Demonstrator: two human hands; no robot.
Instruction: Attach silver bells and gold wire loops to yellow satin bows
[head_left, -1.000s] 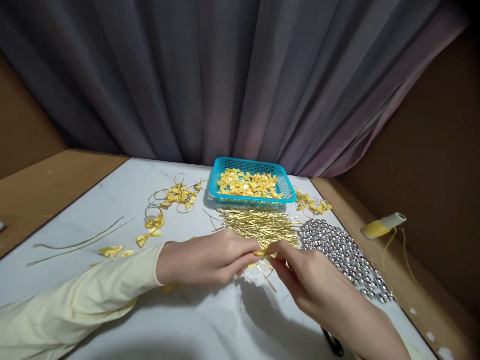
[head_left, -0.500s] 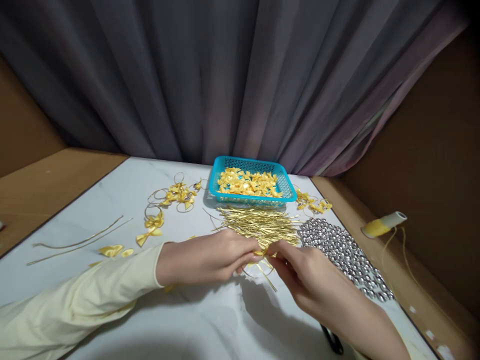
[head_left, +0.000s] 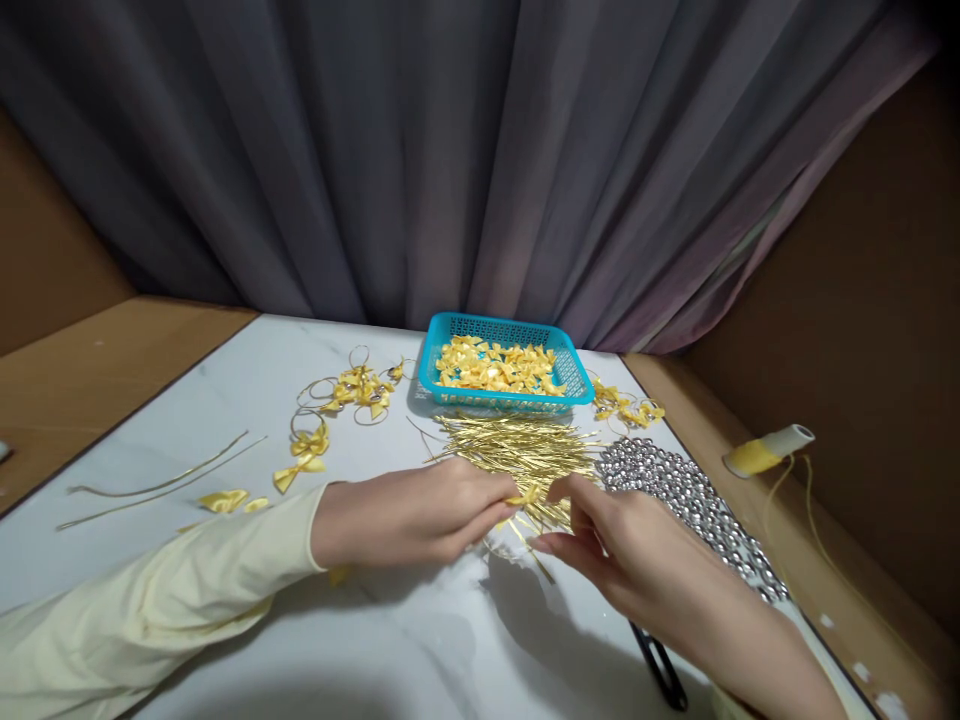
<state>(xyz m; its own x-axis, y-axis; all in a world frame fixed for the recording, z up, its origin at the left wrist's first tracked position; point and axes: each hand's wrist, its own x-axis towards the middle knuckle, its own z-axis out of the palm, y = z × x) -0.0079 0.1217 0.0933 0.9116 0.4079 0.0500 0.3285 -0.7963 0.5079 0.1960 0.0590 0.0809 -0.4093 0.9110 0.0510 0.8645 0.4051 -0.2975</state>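
Note:
Between the thumb and fingers of my left hand (head_left: 450,510) is a small yellow ribbon bow (head_left: 527,496). A thin wire loop (head_left: 496,550) hangs below the bow, partly hidden by the fingers. Just right of the bow is my right hand (head_left: 600,525), its thumb and forefinger apart with nothing visible between them. Behind both hands lies a pile of gold wire ties (head_left: 517,445). Silver beads (head_left: 675,495) are spread on the table to the right of the pile, partly behind my right hand.
A blue basket (head_left: 433,372) of yellow bows stands at the back. Bows with wire loops (head_left: 360,390) lie left, more bows (head_left: 626,405) right. Two gold cords (head_left: 161,490) lie far left. A black-handled tool (head_left: 660,665) is near my right forearm; a yellow thread spool (head_left: 765,450) sits right.
My right thumb and forefinger have parted and moved off the bow, slightly to the right. My left hand stays in place, holding the bow. More of the black handle shows.

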